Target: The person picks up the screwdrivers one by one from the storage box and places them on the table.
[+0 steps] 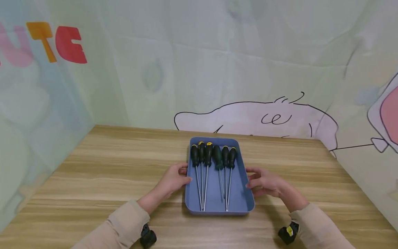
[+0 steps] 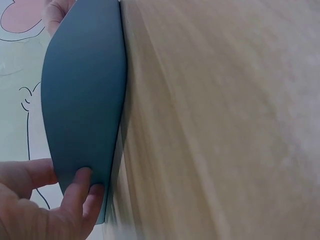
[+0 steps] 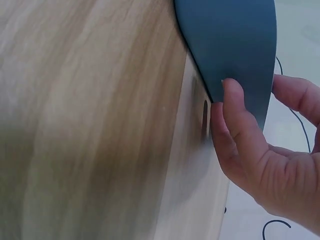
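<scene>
A shallow blue tray (image 1: pixel 214 197) is held between two bare hands, one at each long side. The left hand (image 1: pixel 174 178) grips the left wall, thumb at the rim and fingertips (image 2: pixel 82 177) against the outside. On the opposite side, the right hand (image 1: pixel 265 182) grips the right wall the same way, its fingertips (image 3: pixel 232 90) on the outer face. Inside lie two groups of three screwdrivers, a left group (image 1: pixel 208 155) and a right group (image 1: pixel 225 157), dark handles at the far end and metal shafts toward the near edge. Several handles have yellow ends.
The wood-grain table (image 1: pixel 124 159) extends around the tray. Behind it hangs a pale printed cloth (image 1: pixel 199 69) with a cartoon outline, and more cloth closes off both sides. A small black wrist camera (image 1: pixel 148 238) hangs below the left sleeve, another (image 1: pixel 288 233) below the right.
</scene>
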Demonstrator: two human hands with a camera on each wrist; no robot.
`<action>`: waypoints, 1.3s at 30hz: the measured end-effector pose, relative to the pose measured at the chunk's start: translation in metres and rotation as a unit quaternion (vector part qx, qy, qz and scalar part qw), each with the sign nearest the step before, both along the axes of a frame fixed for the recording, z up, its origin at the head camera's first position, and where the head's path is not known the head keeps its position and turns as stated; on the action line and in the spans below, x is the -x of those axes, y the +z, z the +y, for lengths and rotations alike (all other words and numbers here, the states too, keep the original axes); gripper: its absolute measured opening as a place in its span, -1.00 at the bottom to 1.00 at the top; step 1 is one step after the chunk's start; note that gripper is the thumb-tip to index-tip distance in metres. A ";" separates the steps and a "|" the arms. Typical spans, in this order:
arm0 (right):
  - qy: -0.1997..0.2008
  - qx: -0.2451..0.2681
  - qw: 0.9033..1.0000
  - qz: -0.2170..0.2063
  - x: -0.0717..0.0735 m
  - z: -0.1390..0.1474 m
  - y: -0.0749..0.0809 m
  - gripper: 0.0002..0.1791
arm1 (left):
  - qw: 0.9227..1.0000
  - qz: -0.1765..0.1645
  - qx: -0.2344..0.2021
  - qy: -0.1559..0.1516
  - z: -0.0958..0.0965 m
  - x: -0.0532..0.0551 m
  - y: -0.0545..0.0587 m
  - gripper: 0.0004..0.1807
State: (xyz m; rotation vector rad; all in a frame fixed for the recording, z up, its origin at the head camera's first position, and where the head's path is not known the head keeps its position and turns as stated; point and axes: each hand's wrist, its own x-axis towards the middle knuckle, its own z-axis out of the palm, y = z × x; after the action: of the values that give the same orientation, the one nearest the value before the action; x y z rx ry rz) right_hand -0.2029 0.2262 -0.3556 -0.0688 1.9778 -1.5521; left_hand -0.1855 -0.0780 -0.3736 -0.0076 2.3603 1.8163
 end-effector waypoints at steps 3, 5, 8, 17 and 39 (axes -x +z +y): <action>-0.008 -0.008 1.000 0.000 0.000 0.002 0.002 -0.12 | 1.000 -0.003 0.000 -0.001 0.000 0.001 0.000 -0.45; -0.010 -0.012 1.000 0.000 0.001 0.003 0.004 -0.13 | 1.000 -0.003 0.003 -0.001 0.000 0.001 -0.001 -0.45; -0.009 -0.015 1.000 0.005 0.002 0.005 0.007 -0.14 | 1.000 -0.005 0.012 -0.001 0.000 0.001 -0.001 -0.45; -0.002 -0.028 0.999 0.024 0.007 0.007 0.015 -0.16 | 1.000 -0.011 0.019 -0.001 -0.001 0.002 0.000 -0.44; -0.001 -0.058 0.996 0.060 0.016 0.005 0.035 -0.22 | 1.000 -0.008 0.003 0.001 0.000 0.000 0.000 -0.45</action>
State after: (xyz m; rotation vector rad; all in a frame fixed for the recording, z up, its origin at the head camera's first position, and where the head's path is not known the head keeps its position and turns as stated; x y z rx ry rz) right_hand -0.2185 0.2307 -0.3206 -0.1156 2.1589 -1.4620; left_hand -0.1858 -0.0779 -0.3731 -0.0255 2.3561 1.8032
